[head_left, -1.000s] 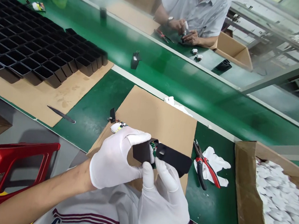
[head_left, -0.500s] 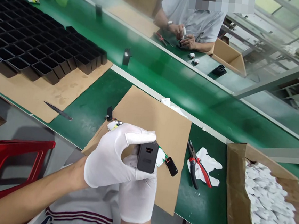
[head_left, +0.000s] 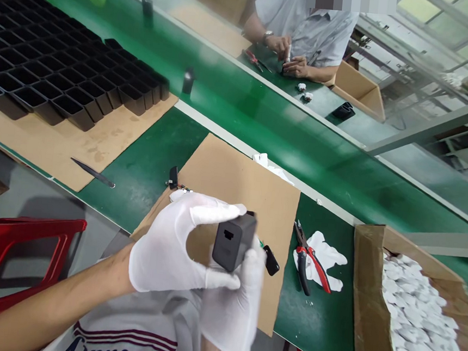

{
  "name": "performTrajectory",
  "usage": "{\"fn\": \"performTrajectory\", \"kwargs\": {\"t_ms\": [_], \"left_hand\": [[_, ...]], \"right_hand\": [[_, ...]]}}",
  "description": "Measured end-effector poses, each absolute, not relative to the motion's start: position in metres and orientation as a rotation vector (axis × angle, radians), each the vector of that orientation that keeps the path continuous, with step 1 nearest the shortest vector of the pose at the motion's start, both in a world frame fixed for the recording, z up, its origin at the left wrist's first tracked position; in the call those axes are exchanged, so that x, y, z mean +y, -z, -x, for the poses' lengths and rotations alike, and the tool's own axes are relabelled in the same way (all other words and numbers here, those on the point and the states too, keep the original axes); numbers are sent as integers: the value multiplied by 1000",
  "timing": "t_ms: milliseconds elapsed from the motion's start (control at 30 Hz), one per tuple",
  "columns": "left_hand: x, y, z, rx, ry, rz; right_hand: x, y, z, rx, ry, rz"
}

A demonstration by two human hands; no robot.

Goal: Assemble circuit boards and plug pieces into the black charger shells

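Note:
Both my hands wear white gloves and grip a small black charger housing (head_left: 232, 241) above a brown cardboard sheet (head_left: 237, 186). My left hand (head_left: 174, 247) pinches it between thumb and forefinger. My right hand (head_left: 233, 301) cups it from below and behind. The housing's end with a rectangular port faces me. A small black cap (head_left: 271, 261) dangles to its right, with a bit of green board showing between them.
Red-handled pliers (head_left: 306, 255) lie on a white cloth at right, beside a cardboard box (head_left: 369, 313) of white parts. Black trays (head_left: 62, 73) sit on cardboard at left, with a dark blade (head_left: 92, 173) nearby. Small parts (head_left: 174, 181) lie by the sheet. Across the belt another person's hands (head_left: 287, 57) work.
The housing was closed up from two spread halves and turned port-end toward me. My right hand shifted under it. A black piece on the belt drifted left.

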State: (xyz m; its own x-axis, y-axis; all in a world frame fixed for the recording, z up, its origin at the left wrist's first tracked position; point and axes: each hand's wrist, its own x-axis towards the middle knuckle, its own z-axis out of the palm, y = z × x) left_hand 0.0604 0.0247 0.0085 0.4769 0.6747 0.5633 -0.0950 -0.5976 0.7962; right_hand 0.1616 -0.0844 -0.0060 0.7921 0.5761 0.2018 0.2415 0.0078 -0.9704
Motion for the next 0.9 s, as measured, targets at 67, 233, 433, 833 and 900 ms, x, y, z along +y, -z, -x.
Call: {"fn": "performTrajectory", "kwargs": {"t_ms": [67,233,433,833,900], "left_hand": [[26,-1,-50,479,-1266,-1844],[24,22,-28,681,-1330,-1573],[16,33,-16,785,-1256,-1512],[-1,46,-41,834,-754,-2039],[1,46,-43,813,-696,-2103]], "right_hand": [[-99,-1,-175,-620,128,1616],[-121,12,-189,-1177,496,2024],[-109,61,-177,-1427,393,2014],[-115,51,-166,-1233,434,2106],[-117,54,-168,-1282,419,2103]]}}
